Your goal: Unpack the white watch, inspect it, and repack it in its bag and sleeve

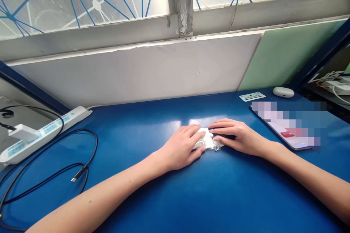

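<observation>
A small clear plastic packet (209, 141) with something white inside lies in the middle of the blue table (153, 189). My left hand (182, 147) rests on its left side, fingers curled over it and thumb pressing its near edge. My right hand (235, 135) meets it from the right, with its fingers pinched together on the packet's right end. Most of the packet is hidden under both hands.
A white power strip (43, 131) with a white charger (23, 133) sits at the left edge, a black cable (79, 173) looping beside it. A phone (290, 133), a white earbud case (283, 92) and a label (252, 96) lie at the right rear. A wall and window stand behind.
</observation>
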